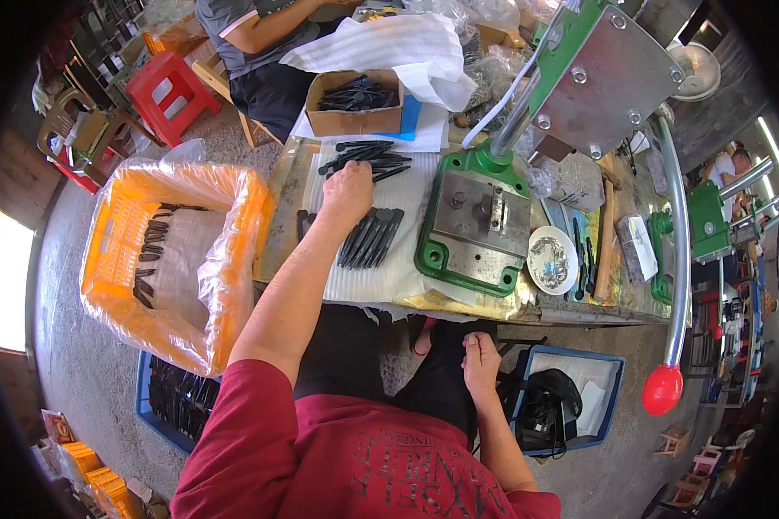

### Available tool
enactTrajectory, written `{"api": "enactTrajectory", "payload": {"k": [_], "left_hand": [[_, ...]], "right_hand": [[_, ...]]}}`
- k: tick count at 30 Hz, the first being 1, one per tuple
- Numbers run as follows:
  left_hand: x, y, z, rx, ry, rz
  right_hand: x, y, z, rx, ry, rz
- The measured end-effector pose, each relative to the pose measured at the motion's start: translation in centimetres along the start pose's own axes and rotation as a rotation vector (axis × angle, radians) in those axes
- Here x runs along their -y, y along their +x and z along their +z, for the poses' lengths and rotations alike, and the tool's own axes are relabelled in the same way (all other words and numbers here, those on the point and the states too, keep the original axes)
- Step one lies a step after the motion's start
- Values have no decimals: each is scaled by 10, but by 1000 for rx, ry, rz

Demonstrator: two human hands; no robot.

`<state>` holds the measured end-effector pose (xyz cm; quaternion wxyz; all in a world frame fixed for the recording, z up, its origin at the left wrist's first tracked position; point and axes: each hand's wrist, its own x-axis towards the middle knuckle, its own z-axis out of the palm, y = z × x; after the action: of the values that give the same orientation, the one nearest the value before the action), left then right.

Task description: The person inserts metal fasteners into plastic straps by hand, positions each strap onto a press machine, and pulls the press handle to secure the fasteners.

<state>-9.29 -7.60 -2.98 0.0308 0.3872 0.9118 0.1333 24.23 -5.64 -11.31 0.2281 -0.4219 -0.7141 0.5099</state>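
My left hand (pixel 349 194) reaches across the bench to a loose pile of slim black handle-like pieces (pixel 381 160). Its fingers are curled at the near edge of the pile, and the back of the hand hides what the fingertips hold, if anything. Closer to me, a row of similar black pieces (pixel 370 238) lies side by side on white foam sheet (pixel 355 281). My right hand (pixel 480 363) rests over my thigh below the bench edge, fingers closed together. Anything inside them is too small or hidden to name.
A green hand press (pixel 473 221) with a steel plate stands right of the foam, its red-knobbed lever (pixel 663 389) hanging at right. Beside it sits a white bowl (pixel 551 259) of small metal parts. A lined orange crate (pixel 264 212) stands left; a cardboard box (pixel 355 121) lies beyond.
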Motion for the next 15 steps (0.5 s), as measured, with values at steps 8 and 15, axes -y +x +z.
{"api": "enactTrajectory", "payload": {"k": [8,15], "left_hand": [[-4,-17,-15,-88,6,83],[-15,-74,-49,-93,-456,323]], "right_hand": [[-3,-2,-2,2,6,9],[32,-2,-9,0,132,34]]}}
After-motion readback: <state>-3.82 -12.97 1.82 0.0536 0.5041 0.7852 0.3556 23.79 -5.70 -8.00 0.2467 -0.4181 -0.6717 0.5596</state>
